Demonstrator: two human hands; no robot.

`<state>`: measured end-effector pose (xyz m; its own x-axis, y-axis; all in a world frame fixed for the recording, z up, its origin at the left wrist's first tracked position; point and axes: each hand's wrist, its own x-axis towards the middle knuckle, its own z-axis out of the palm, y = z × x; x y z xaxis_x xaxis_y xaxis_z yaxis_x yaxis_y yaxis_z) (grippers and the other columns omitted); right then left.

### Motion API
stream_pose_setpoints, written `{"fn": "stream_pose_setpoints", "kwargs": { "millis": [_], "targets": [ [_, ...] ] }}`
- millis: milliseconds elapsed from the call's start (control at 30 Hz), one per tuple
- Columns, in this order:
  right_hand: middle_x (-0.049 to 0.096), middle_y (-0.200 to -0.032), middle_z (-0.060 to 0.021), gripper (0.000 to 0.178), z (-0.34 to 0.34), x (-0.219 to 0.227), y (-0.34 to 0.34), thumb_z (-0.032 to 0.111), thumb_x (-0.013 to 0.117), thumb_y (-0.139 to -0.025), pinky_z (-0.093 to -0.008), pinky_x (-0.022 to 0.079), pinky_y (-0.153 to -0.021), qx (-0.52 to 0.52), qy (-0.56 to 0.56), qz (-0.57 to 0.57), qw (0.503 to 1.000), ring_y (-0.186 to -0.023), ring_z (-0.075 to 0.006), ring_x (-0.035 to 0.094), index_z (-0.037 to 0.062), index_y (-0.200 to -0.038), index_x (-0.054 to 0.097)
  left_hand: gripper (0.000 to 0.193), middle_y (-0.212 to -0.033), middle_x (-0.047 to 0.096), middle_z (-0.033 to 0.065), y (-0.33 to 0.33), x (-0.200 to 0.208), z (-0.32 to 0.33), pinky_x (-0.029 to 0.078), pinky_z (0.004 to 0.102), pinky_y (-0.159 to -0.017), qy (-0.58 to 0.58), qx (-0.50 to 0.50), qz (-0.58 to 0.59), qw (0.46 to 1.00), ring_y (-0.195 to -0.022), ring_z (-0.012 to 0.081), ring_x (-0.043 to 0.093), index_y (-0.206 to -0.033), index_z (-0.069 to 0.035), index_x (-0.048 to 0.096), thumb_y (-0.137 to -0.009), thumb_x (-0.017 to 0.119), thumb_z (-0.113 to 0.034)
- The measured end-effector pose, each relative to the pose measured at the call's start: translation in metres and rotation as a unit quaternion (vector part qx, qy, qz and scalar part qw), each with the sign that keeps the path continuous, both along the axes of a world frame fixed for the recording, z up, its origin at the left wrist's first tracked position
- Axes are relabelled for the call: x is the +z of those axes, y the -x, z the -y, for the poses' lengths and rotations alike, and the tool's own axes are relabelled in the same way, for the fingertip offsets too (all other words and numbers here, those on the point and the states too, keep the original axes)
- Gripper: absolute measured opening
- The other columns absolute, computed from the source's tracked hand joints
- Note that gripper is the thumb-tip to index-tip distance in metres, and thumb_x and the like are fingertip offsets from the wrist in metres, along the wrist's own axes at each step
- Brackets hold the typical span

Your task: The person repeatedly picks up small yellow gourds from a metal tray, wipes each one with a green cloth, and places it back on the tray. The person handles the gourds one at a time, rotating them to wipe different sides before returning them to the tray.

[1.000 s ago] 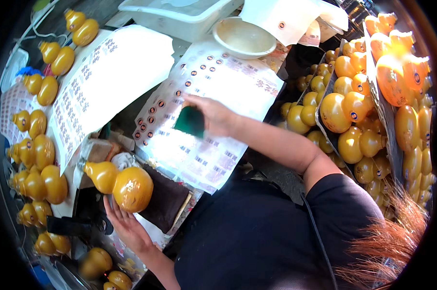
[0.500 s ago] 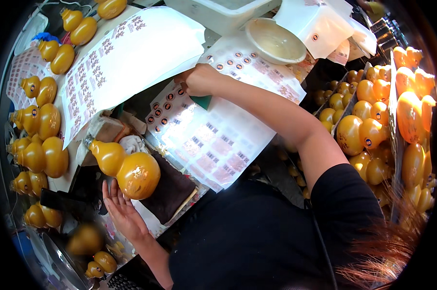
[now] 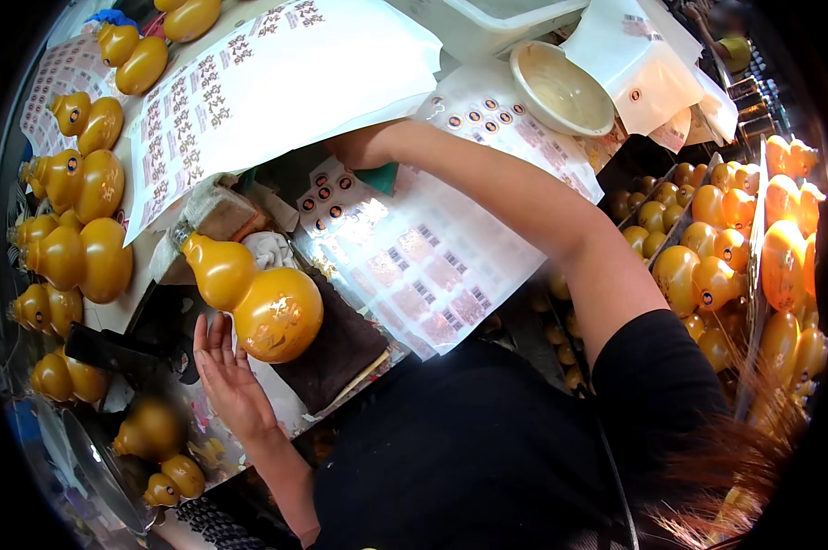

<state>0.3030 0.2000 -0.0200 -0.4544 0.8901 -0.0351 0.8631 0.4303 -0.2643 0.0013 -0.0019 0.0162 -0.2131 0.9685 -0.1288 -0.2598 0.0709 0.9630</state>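
A glossy amber gourd-shaped bottle [image 3: 278, 313] with faint gold decoration lies on its side on a dark brown pad [image 3: 340, 362]. Beside its lower bulb, my left hand [image 3: 233, 380] is open, palm up with fingers stretched; whether it touches the bottle is unclear. My right hand [image 3: 363, 147] reaches across, its fingers hidden beneath the raised edge of a large white sheet [image 3: 285, 82] printed with brown lettering. Just below that hand shows a flat green piece [image 3: 377, 178]; I cannot tell if it is held. Under my right forearm lies a sticker sheet [image 3: 405, 266] with round dark labels.
Several amber gourd bottles [image 3: 100, 188] line the left side. Crates at the right hold many more gourd bottles [image 3: 675, 275]. A cream bowl [image 3: 562, 89] stands behind my right arm, near a white plastic tub [image 3: 501, 27]. A whitish block [image 3: 226, 206] sits by the bottle's neck.
My right hand has slipped farther under the white sheet, so its fingers no longer show. The view has shifted slightly. My left hand stays open beside the bottle.
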Motion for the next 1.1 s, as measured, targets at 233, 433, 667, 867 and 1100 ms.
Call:
{"fn": "stream_pose_setpoints", "kwargs": {
  "millis": [233,433,667,867,1100],
  "targets": [
    [0.066,-0.104,-0.0116,0.028,0.0,0.027,-0.016,0.022,0.062,-0.081,-0.036,0.048,-0.086,0.012,0.171,0.015,0.985,-0.094,-0.0291,0.061,0.009,-0.106,0.064,0.049,-0.133,0.047,0.0191,0.009,-0.009,0.003,0.033,0.0398,-0.108,0.004,0.005,0.011,1.0,-0.129,0.0286,0.042,-0.138,0.001,0.036,-0.103,0.033,-0.033],
    [0.064,-0.102,-0.006,0.033,0.001,-0.009,-0.035,0.024,0.074,-0.074,-0.0351,0.049,-0.08,0.001,0.188,-0.185,0.965,-0.091,-0.0231,0.06,0.0134,-0.103,0.064,0.049,-0.134,0.047,0.0189,0.009,-0.011,-0.002,0.033,0.0398,-0.107,0.01,0.002,0.012,1.0,-0.129,0.0278,0.042,-0.138,0.001,0.037,-0.103,0.033,-0.033],
    [0.065,-0.099,-0.0062,0.02,0.001,-0.01,-0.03,0.02,0.071,-0.08,-0.0325,0.048,-0.082,-0.027,0.19,-0.229,0.954,-0.092,-0.0212,0.06,0.0108,-0.097,0.065,0.048,-0.133,0.049,0.0175,0.01,-0.008,-0.007,0.034,0.0393,-0.105,0.002,0.005,0.004,1.0,-0.128,0.026,0.044,-0.137,0.001,0.039,-0.103,0.034,-0.034],
    [0.07,-0.104,-0.0073,0.02,0.009,-0.026,-0.025,0.021,0.064,-0.089,-0.0335,0.05,-0.085,-0.031,0.062,-0.287,0.955,-0.094,-0.022,0.065,0.008,-0.103,0.068,0.045,-0.129,0.052,0.0145,0.015,-0.009,-0.01,0.037,0.037,-0.102,0.0,0.007,0.001,1.0,-0.124,0.0234,0.047,-0.134,-0.001,0.044,-0.102,0.039,-0.033],
    [0.066,-0.077,-0.0029,0.019,0.069,0.045,0.019,0.02,0.065,-0.086,-0.0237,0.048,-0.066,0.009,0.175,-0.437,0.882,-0.068,-0.0085,0.058,0.0016,-0.09,0.065,0.046,-0.127,0.053,0.0107,-0.002,0.006,-0.041,0.039,0.0348,-0.1,-0.03,-0.037,-0.009,0.999,-0.118,0.0201,0.051,-0.133,-0.001,0.045,-0.098,0.05,-0.031]
  ]
}}
